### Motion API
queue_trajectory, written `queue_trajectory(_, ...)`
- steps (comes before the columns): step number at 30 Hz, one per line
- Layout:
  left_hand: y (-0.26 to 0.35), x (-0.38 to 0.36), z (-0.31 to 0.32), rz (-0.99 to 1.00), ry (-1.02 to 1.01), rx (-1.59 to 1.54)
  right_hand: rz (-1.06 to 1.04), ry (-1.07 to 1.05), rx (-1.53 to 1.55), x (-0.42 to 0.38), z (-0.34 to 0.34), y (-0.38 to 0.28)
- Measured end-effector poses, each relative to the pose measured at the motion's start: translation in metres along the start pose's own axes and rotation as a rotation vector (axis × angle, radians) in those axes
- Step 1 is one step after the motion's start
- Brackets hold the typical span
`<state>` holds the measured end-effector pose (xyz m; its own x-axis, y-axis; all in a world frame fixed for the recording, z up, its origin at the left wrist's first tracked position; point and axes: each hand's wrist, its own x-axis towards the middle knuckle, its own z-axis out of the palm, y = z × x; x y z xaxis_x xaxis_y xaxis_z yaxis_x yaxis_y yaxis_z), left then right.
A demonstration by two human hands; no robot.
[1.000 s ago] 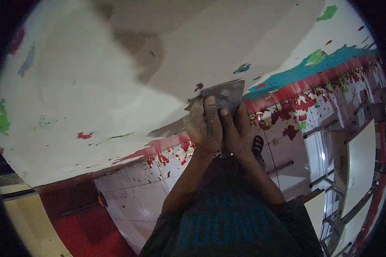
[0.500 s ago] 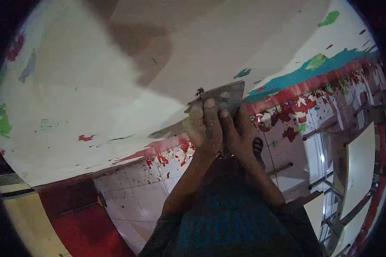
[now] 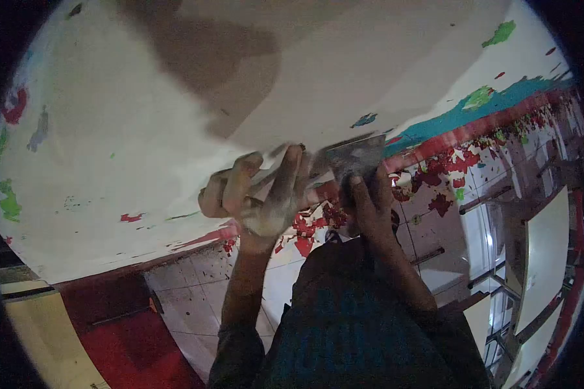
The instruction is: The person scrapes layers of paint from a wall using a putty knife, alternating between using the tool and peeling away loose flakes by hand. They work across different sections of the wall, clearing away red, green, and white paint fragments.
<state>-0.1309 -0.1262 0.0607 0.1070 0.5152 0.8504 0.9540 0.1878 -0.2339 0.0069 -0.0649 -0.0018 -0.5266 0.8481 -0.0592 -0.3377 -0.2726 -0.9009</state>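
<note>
My right hand (image 3: 371, 202) grips a flat metal scraper (image 3: 362, 157), its thumb lying on the grey blade. The wide edge of the blade points up toward the white wall (image 3: 156, 142), close to where the turquoise band (image 3: 438, 124) starts. My left hand (image 3: 259, 194) is left of the scraper and apart from it, its fingers spread and partly bent near the lower wall. Motion blurs that hand somewhat, and I make out nothing held in it. Below the hands, peeled red and white paint flakes (image 3: 305, 235) lie along the wall's foot.
A red painted strip (image 3: 444, 149) runs along the wall's base. More paint flakes (image 3: 440, 203) lie on the tiled floor (image 3: 201, 285). White-topped tables (image 3: 542, 246) with metal legs stand at the right. A dark red panel (image 3: 126, 330) is at the lower left.
My left hand has come off the scraper and moved left, its fingers spreading. The right hand keeps the scraper, which has shifted slightly right and down.
</note>
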Motion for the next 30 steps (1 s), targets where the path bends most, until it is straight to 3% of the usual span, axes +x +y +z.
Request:
queue_trajectory(1,-0.003,-0.001,-0.002,0.032,-0.092,0.041,-0.035,-0.002,-0.024,0.0,0.001,0.001)
queue_trajectory(6,-0.011,0.003,0.011,0.12,0.121,0.007,-0.109,-0.03,-0.035,0.004,0.001,0.003)
queue_trajectory(8,-0.008,0.009,0.007,0.119,0.092,0.005,-0.205,-0.039,-0.127,0.003,0.003,0.005)
queue_trajectory(12,-0.009,-0.002,0.016,0.049,0.114,-0.098,-0.106,-0.097,-0.094,0.005,0.008,0.006)
queue_trajectory(18,-0.006,0.007,0.007,0.128,-0.006,0.028,-0.089,-0.105,-0.061,0.006,0.016,0.005)
queue_trajectory(24,-0.013,0.001,0.001,0.168,-0.063,-0.104,-0.107,-0.136,-0.095,0.01,0.014,0.006)
queue_trajectory(30,-0.022,-0.004,-0.003,0.204,-0.114,0.286,-0.075,-0.147,-0.046,0.012,0.014,0.002)
